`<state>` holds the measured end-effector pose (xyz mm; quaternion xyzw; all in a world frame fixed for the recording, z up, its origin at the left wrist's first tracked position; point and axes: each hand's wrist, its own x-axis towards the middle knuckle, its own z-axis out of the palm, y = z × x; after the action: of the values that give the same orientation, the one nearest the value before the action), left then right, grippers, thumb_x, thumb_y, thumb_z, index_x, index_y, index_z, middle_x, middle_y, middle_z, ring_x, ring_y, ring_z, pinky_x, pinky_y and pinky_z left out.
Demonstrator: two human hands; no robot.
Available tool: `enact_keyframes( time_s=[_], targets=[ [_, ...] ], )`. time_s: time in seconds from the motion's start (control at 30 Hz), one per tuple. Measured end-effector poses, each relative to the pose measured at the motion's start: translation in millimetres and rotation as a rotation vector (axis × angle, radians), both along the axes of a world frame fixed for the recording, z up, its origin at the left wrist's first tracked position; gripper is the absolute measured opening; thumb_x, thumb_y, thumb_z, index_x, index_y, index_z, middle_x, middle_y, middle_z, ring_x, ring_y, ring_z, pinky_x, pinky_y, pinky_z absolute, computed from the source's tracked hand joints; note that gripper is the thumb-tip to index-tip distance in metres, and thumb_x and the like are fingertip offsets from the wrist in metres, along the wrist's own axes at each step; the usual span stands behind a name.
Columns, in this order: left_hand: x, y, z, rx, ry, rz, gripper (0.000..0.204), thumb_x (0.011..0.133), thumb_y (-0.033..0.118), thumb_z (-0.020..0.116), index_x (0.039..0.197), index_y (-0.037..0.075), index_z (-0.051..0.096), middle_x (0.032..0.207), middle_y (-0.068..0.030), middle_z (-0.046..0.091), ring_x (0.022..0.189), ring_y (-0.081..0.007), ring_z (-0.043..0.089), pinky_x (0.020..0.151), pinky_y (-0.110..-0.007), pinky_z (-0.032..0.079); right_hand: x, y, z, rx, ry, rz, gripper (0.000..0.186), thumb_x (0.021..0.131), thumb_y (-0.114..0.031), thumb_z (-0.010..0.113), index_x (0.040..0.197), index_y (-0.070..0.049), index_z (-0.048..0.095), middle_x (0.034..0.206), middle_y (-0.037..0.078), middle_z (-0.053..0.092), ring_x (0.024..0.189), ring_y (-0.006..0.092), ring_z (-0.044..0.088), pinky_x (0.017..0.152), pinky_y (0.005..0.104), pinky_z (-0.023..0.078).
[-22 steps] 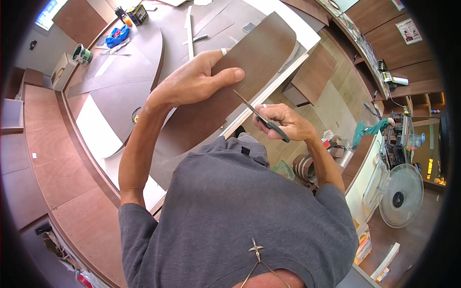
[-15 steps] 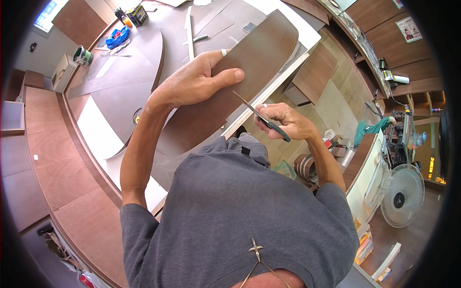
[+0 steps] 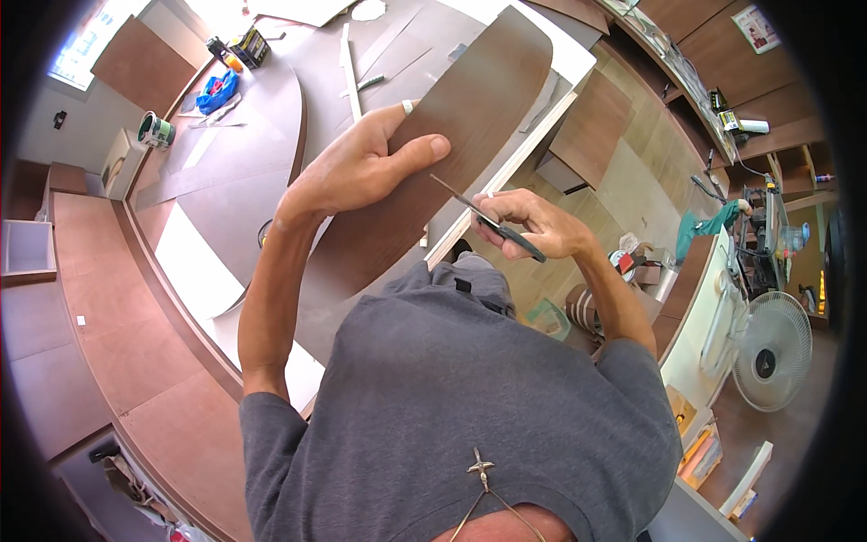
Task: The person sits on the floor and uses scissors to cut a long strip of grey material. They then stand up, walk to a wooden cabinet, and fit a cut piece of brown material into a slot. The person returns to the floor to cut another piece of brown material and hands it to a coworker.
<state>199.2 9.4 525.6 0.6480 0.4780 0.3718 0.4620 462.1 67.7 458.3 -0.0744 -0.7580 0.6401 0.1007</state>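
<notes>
My left hand (image 3: 366,167) grips a long brown wood-grain panel (image 3: 492,86) by its left edge. The thumb lies over its face and the other fingers go out of sight behind it. That panel has a rounded far end and stands tilted over the workbench. In my right hand (image 3: 533,224) is a dark-handled tool with a narrow blade (image 3: 511,238); whether it is a knife, a file or scissors I cannot tell. Its tip points up and left, close to the panel's right edge; contact cannot be made out.
The workbench (image 3: 244,163) carries a large curved sheet, a white strip (image 3: 350,72), a blue bag (image 3: 217,93) and a black box (image 3: 248,47). A green-labelled tub (image 3: 156,131) stands at the left. On the right are a box-shaped brown panel (image 3: 591,131) and a fan (image 3: 772,352).
The whole view has shifted slightly. Both hands keep their holds, and the panel and the tool sit a little further left in the picture.
</notes>
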Motion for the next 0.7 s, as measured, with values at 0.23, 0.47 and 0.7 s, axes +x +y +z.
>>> enact_keyframes(
  time_s=[0.23, 0.47, 0.7],
  targets=[
    [4.4, 0.9, 1.2, -0.028, 0.007, -0.001, 0.052, 0.095, 0.037, 0.061, 0.123, -0.007, 0.058, 0.107, -0.0143, 0.068, 0.101, -0.0182, 0.06, 0.091, -0.031, 0.045, 2.7, -4.6, 0.3, -0.026, -0.059, -0.073, 0.064, 0.079, -0.067, 0.066, 0.073, -0.006, 0.049, 0.074, 0.0, 0.043, 0.065, 0.0136, 0.041, 0.056, 0.0304, 0.029],
    [7.7, 2.4, 2.2, -0.047, 0.011, -0.008, 0.053, 0.094, 0.038, 0.061, 0.123, -0.007, 0.058, 0.107, -0.015, 0.068, 0.101, -0.019, 0.061, 0.091, -0.031, 0.045, 6.1, -3.4, -4.9, -0.011, -0.024, -0.075, 0.066, 0.077, -0.07, 0.066, 0.071, -0.006, 0.049, 0.073, 0.0, 0.041, 0.064, 0.0137, 0.039, 0.056, 0.031, 0.028],
    [6.9, 4.0, 0.8, -0.035, 0.024, -0.004, 0.053, 0.094, 0.038, 0.061, 0.121, -0.007, 0.059, 0.105, -0.016, 0.068, 0.1, -0.0197, 0.061, 0.09, -0.032, 0.046, 5.9, 1.2, -5.1, -0.026, -0.008, -0.043, 0.043, 0.079, -0.041, 0.07, 0.07, -0.006, 0.047, 0.072, 0.0, 0.04, 0.067, 0.0131, 0.038, 0.059, 0.0306, 0.03]
  ],
)
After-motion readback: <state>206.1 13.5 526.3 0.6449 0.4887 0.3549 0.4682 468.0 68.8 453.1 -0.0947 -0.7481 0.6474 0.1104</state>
